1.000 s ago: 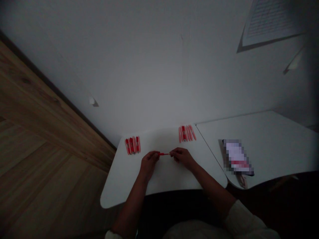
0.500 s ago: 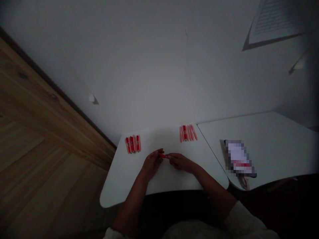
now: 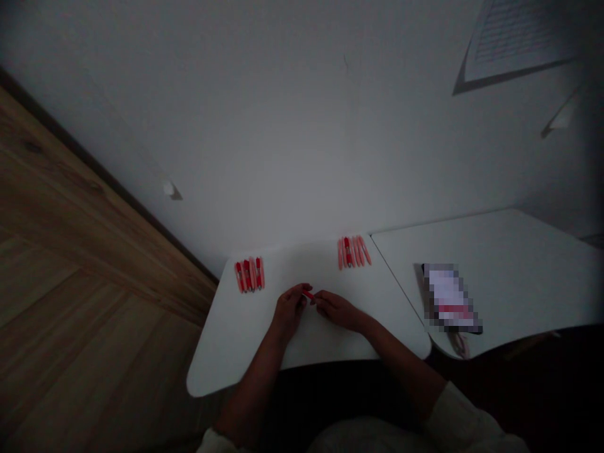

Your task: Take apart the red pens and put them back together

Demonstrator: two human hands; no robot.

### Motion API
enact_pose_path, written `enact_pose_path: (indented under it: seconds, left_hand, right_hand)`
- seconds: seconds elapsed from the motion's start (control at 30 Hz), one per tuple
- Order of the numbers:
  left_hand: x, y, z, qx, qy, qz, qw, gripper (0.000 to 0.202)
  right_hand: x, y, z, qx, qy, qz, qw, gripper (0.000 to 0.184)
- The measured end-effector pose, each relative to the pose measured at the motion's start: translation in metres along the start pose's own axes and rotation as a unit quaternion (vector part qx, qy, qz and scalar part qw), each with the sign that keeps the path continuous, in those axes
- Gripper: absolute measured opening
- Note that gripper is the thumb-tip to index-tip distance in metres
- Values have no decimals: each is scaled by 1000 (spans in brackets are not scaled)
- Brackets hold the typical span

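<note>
My left hand [image 3: 289, 309] and my right hand [image 3: 334, 308] meet over the middle of a white table [image 3: 236, 340]. Both pinch a small red pen [image 3: 308, 294], of which only a short piece shows between the fingertips. A row of several red and pink pens [image 3: 250, 275] lies at the table's back left. Another row of several pens [image 3: 353, 251] lies at the back right, just beyond my right hand.
A second white table [image 3: 519, 264] abuts on the right and carries a blurred dark packet [image 3: 450, 297]. A white wall rises behind both tables. Wooden floor [image 3: 70, 283] spreads to the left. The scene is dim.
My hands have drawn together. A second ago a longer stretch of the red pen showed between them; now only a short piece is visible.
</note>
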State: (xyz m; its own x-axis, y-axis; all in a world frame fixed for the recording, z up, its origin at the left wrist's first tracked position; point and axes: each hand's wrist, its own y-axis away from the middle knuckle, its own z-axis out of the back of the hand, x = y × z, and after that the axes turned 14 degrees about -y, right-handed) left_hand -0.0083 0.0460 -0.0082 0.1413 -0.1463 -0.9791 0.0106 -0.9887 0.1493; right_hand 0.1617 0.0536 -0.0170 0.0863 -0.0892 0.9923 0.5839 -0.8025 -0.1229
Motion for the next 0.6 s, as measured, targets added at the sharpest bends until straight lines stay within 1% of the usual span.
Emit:
enact_pose_path:
  seconds: [0.17,0.3,0.6]
  left_hand:
    - [3,-3,-4,-7,15,-14,1000,27]
    - [3,-3,-5,-16,24,-16,999,27]
    - [2,-6,-3,-33,31,-11,999,22]
  right_hand:
    - [7,3,-2,-21,35,34,999,23]
    - [9,4,-3,-32,84,60,994,23]
    - [-1,-1,-5,-71,192,97,974,26]
